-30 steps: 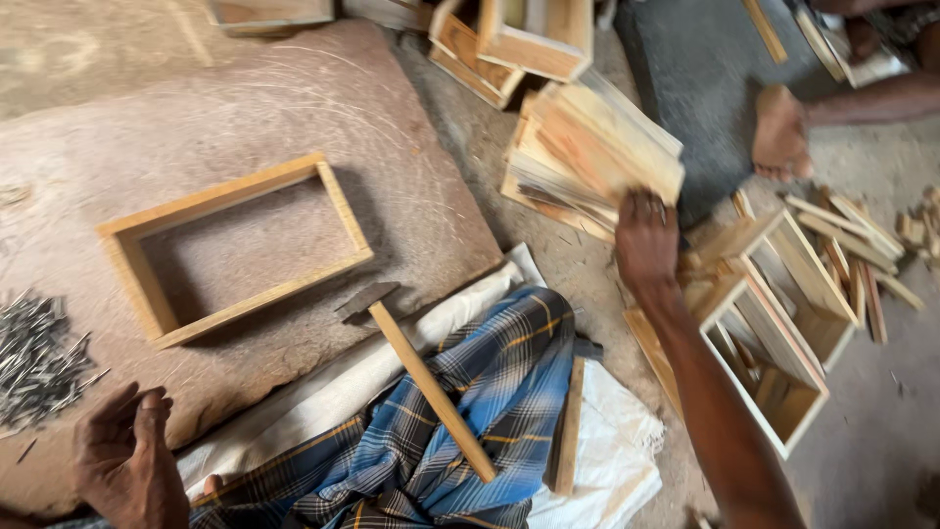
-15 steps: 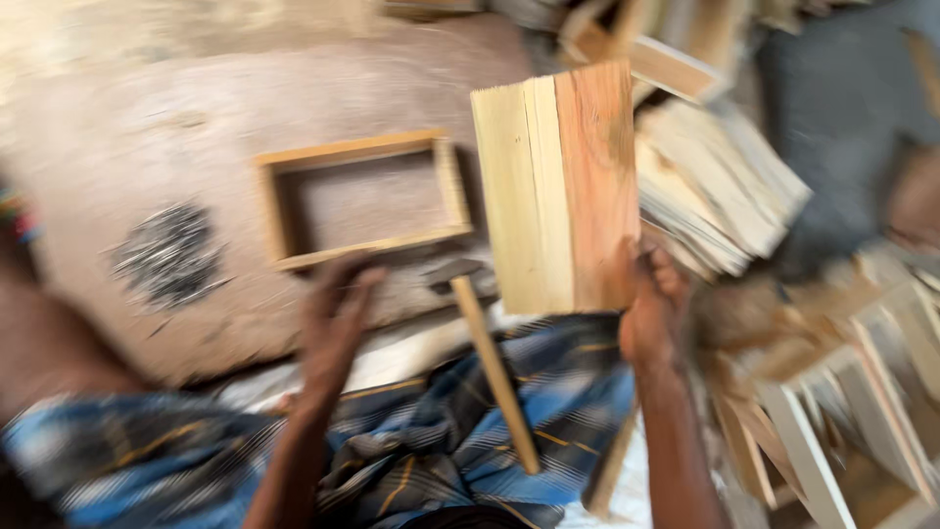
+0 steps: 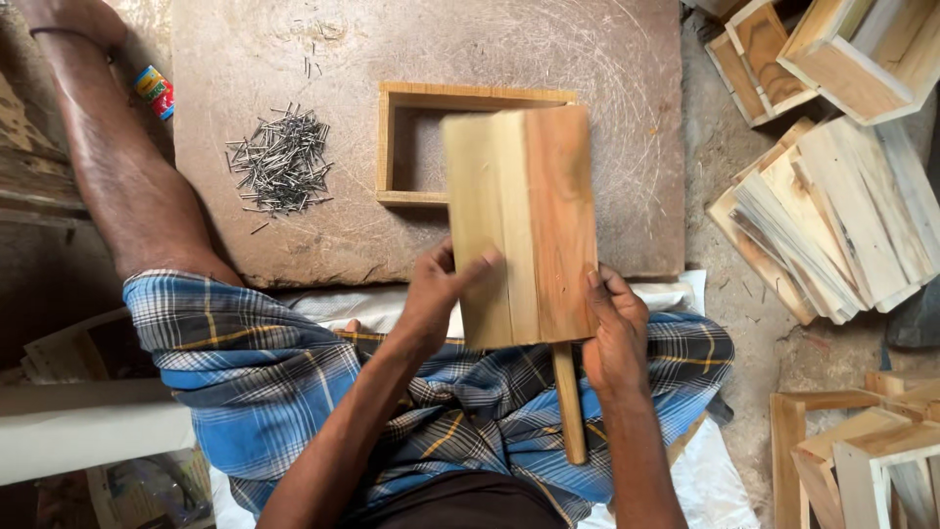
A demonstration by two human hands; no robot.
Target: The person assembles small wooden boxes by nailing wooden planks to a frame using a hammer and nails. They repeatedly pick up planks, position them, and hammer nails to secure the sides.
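Wooden board (image 3: 524, 220): lower edge clamped between both hands; left hand (image 3: 441, 294) fingers (image 3: 480, 266) across its face, right hand (image 3: 615, 328) gripping its right corner.

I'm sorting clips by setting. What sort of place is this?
Probably a small woodworking shop making wooden boxes. Both hands, left hand and right hand, hold wooden slats over an open frame, beside loose nails and stacked slats.

One wooden frame (image 3: 460, 147); one nail heap (image 3: 281, 162); two hands.
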